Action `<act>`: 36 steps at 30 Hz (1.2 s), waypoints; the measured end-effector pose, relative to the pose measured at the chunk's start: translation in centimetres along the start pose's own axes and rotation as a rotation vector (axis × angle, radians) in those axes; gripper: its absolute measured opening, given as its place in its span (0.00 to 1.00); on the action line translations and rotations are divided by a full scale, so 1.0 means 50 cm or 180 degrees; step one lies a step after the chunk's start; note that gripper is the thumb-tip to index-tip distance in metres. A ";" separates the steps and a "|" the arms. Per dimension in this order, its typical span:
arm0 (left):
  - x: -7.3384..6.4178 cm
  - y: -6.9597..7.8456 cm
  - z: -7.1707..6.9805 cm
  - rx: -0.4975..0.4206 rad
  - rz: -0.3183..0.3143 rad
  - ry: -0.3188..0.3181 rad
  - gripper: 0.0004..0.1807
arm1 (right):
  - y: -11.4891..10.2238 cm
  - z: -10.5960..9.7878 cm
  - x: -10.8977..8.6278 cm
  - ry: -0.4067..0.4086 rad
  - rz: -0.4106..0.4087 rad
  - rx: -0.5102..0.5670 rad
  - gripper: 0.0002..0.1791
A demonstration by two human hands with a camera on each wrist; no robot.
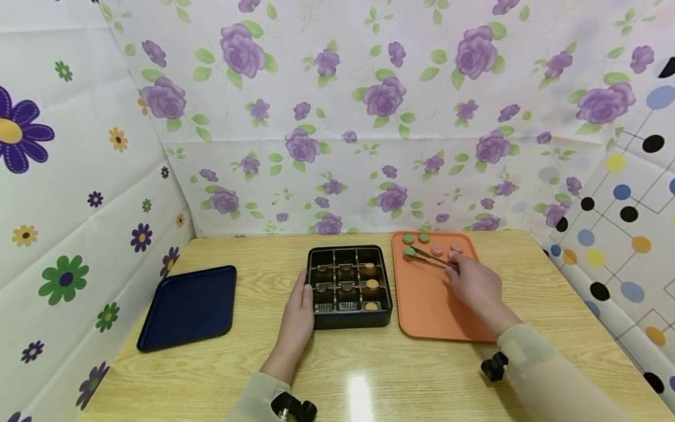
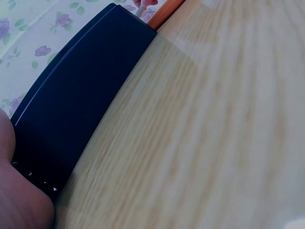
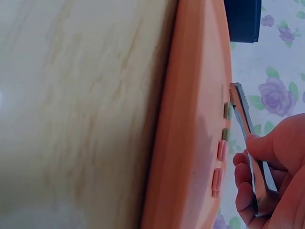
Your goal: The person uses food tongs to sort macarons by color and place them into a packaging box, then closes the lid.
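Note:
My right hand (image 1: 477, 285) grips metal tongs (image 3: 255, 162) over the orange tray (image 1: 427, 310). The tips of the tongs are at a green macaron (image 1: 409, 252); whether they pinch it I cannot tell. Two more green macarons (image 1: 424, 238) lie behind it, and pink macarons (image 1: 437, 250) lie to its right. My left hand (image 1: 298, 316) rests along the left side of a black box (image 1: 352, 319), its fingers fairly straight against the wall. The box has a clear divided insert, with yellow-orange macarons (image 1: 372, 284) down its right column.
A dark blue tray (image 1: 192, 308) lies on the wooden table (image 1: 337, 363) at the left. Behind the table hangs a flowered cloth (image 1: 337, 176), with patterned cloths at both sides. The orange tray stands close to the box's right side.

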State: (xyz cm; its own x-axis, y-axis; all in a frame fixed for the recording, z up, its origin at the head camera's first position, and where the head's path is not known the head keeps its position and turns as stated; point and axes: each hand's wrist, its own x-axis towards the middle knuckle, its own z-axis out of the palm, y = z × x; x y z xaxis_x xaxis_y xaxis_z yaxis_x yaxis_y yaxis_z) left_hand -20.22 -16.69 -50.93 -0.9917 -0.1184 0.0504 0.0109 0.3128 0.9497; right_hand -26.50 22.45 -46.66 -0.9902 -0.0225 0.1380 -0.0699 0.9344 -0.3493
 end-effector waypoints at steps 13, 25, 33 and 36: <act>0.003 0.002 -0.002 0.0026 0.0024 0.0009 0.32 | -0.024 -0.022 -0.012 0.0152 -0.0191 0.0057 0.16; 0.004 0.000 0.000 0.0014 0.0005 0.0000 0.32 | -0.080 -0.048 -0.032 0.0192 -0.0388 0.0293 0.16; 0.002 0.000 0.000 0.0023 -0.0008 0.0005 0.32 | -0.124 -0.057 -0.045 0.0181 -0.0560 0.0393 0.06; 0.002 0.000 0.000 0.0028 -0.0007 0.0006 0.32 | -0.138 -0.056 -0.049 0.0192 -0.0562 0.0356 0.10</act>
State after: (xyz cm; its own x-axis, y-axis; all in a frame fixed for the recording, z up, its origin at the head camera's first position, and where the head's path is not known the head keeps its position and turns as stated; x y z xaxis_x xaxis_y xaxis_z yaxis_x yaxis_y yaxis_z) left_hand -20.31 -16.70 -50.95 -0.9915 -0.1209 0.0490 0.0077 0.3208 0.9471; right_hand -23.27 17.04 -41.97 -0.9526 -0.1579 0.2602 -0.2580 0.8725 -0.4150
